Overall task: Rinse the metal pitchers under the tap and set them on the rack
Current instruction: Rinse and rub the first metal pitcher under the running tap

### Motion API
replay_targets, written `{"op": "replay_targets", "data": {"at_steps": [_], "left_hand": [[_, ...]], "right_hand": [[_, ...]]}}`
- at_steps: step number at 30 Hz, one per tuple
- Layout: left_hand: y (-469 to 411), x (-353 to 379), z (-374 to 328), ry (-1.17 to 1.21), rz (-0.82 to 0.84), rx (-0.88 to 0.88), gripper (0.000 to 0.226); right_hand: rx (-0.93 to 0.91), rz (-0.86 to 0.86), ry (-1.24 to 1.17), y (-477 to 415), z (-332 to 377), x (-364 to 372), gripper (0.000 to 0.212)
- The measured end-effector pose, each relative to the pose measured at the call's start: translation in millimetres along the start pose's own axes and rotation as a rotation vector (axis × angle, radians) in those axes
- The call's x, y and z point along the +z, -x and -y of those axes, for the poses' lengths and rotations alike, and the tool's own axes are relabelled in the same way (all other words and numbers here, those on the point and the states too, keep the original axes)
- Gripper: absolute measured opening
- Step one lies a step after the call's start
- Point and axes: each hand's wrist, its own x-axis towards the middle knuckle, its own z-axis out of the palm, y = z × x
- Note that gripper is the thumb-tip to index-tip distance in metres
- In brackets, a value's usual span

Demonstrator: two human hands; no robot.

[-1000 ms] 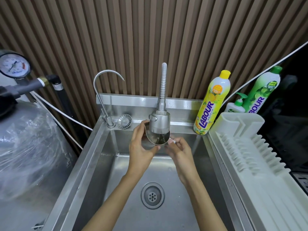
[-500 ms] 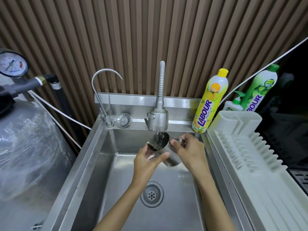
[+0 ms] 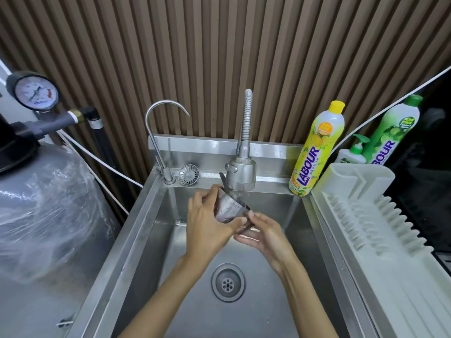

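A small metal pitcher [image 3: 228, 207] is held tilted just under the spray head of the flexible tap [image 3: 241, 175], over the steel sink [image 3: 156, 235]. My left hand [image 3: 207, 225] wraps the pitcher's body from the left. My right hand [image 3: 262, 234] holds its lower right side at the base; the handle is hidden. Water wets the pitcher's wall. The white plastic drying rack [image 3: 373, 215] stands to the right of the sink with nothing on it.
A thin gooseneck tap [image 3: 161, 132] and a loose strainer [image 3: 188, 175] sit at the sink's back left. Yellow [image 3: 314, 152] and green [image 3: 393, 132] detergent bottles and a pump bottle [image 3: 352, 154] stand behind the rack. A plastic-wrapped tank [image 3: 46, 211] with a gauge is left.
The pitcher went down from the spray head and then came back up against it, turning in my hands. My right hand shifted from its side to its base.
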Motion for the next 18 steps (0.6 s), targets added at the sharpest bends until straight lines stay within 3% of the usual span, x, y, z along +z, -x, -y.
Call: {"op": "replay_targets", "data": {"at_steps": [3, 5, 7, 8, 10, 13, 18], "left_hand": [[10, 9, 2, 0.034, 0.022, -0.139, 0.065], [11, 16, 6, 0.22, 0.136, -0.231, 0.054], [7, 25, 11, 0.468, 0.275, -0.335, 0.057], [5, 29, 11, 0.566, 0.313, -0.364, 0.059], [0, 37, 9, 0.708, 0.297, -0.351, 0.059], [-8, 38, 3, 0.797, 0.152, -0.227, 0.063], [-15, 19, -2, 0.478, -0.026, 0.055, 0.088]], "right_hand": [[-0.031, -0.205, 0.378, 8, 23, 1, 0.019], [-0.134, -0.361, 0.72, 15, 39, 5, 0.021], [-0.216, -0.463, 1.113, 22, 49, 13, 0.022], [-0.261, -0.491, 1.185, 24, 51, 17, 0.019], [-0.352, -0.489, 1.087, 23, 49, 19, 0.019], [-0.414, -0.372, 0.675, 13, 39, 13, 0.022], [-0.217, -0.057, -0.069, -6, 10, 5, 0.021]]}}
